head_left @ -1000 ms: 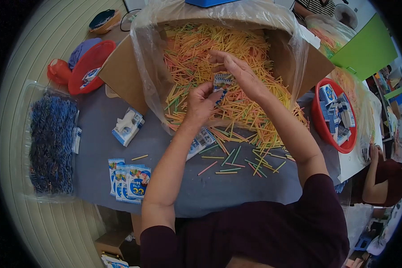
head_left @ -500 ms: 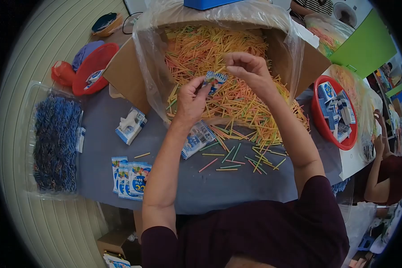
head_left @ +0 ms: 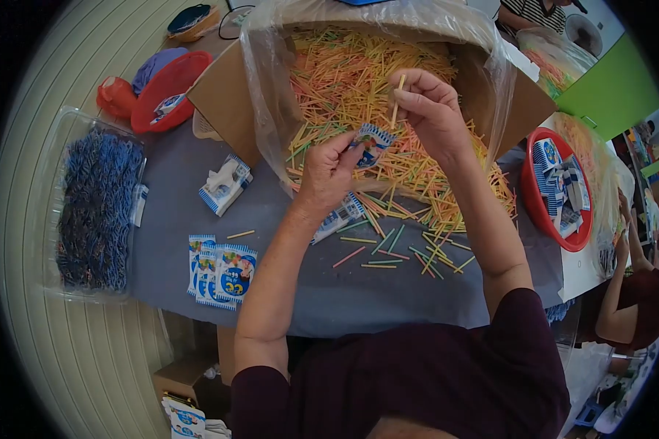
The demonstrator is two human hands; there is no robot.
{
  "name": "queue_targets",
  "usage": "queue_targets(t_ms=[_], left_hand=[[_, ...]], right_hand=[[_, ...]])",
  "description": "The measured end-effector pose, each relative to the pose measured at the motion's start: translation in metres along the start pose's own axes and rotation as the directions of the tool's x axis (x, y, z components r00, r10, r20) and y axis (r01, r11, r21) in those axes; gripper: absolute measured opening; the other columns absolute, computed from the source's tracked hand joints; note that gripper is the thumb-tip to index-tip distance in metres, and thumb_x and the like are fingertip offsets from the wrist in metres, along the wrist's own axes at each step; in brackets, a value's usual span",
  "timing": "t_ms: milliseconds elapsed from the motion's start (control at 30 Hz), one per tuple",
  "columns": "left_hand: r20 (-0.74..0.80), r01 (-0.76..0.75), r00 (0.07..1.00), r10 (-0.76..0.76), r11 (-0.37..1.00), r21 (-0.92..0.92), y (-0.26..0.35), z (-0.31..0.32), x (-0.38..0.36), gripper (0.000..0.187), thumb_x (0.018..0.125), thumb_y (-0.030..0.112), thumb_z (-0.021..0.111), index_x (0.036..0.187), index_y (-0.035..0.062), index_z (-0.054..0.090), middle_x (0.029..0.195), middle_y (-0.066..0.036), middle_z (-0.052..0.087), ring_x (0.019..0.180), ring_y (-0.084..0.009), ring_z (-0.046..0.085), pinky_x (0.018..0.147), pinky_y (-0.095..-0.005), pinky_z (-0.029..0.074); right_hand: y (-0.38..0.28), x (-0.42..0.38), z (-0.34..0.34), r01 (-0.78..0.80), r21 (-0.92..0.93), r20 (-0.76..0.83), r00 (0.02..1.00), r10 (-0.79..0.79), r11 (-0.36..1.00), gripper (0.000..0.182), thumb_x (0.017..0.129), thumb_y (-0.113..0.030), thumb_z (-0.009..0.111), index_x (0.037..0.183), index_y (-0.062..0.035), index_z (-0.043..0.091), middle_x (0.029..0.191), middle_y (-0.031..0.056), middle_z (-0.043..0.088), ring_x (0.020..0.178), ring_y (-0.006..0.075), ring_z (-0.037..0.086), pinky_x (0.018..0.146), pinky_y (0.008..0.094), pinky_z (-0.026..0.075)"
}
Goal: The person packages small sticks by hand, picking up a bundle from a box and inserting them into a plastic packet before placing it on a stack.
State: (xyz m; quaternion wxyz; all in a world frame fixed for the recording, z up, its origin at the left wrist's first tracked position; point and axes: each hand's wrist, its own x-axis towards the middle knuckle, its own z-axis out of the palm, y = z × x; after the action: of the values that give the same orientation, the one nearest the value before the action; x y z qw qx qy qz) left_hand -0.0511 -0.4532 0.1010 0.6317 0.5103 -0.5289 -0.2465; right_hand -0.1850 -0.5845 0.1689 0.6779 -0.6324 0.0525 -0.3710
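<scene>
My left hand (head_left: 326, 174) pinches a small blue-and-white printed packet (head_left: 374, 146) by its near side, over the front of the box. Between thumb and forefinger of my right hand (head_left: 436, 113) is a thin yellow stick (head_left: 398, 102), held upright just above the packet's far end. Below both hands, a heap of short coloured sticks (head_left: 359, 73) in yellow, orange, pink and green fills the open carton (head_left: 231, 102). Another packet (head_left: 340, 218) lies under my left wrist, partly hidden by it.
Loose sticks (head_left: 378, 266) are scattered on the grey cloth (head_left: 311, 300). Several packets (head_left: 234, 272) overlap at left, near a white-and-blue pack (head_left: 225, 184). A clear tray (head_left: 47, 278) holds blue strands. Red baskets (head_left: 589, 233) stand either side; a co-worker's arm (head_left: 616, 293) shows at right.
A yellow stick now shows in my right fingers, which looked curled with no clear stick before. The packet in my left hand and the whole scene have shifted slightly in view.
</scene>
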Motion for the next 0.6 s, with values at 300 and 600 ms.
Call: queue_targets(t_ms=[300, 600], left_hand=[[-0.093, 0.115, 0.990, -0.107, 0.990, 0.084, 0.036, -0.028, -0.045, 0.018, 0.096, 0.000, 0.053, 0.109, -0.0072, 0.064, 0.091, -0.004, 0.070, 0.085, -0.0069, 0.063, 0.074, -0.0209, 0.050], [-0.313, 0.326, 0.945, 0.094, -0.184, 0.927, 0.076, -0.077, -0.188, 0.029, 0.085, 0.005, 0.059, 0.113, -0.0014, 0.062, 0.119, -0.018, 0.055, 0.108, -0.0355, 0.048, 0.097, -0.0468, 0.033]], right_hand=[[0.000, -0.010, -0.014, 0.290, -0.273, -0.094, 0.941, -0.325, 0.917, 0.036, 0.083, 0.007, 0.067, 0.117, -0.0017, 0.061, 0.074, -0.0043, 0.055, 0.068, 0.0041, 0.054, 0.063, 0.0213, 0.045], [0.042, 0.025, -0.122, 0.263, -0.965, 0.262, 0.965, 0.025, -0.025, 0.048, 0.078, -0.001, 0.058, 0.125, -0.0118, 0.060, 0.113, 0.0153, 0.061, 0.111, 0.0357, 0.052, 0.092, 0.0466, 0.046]])
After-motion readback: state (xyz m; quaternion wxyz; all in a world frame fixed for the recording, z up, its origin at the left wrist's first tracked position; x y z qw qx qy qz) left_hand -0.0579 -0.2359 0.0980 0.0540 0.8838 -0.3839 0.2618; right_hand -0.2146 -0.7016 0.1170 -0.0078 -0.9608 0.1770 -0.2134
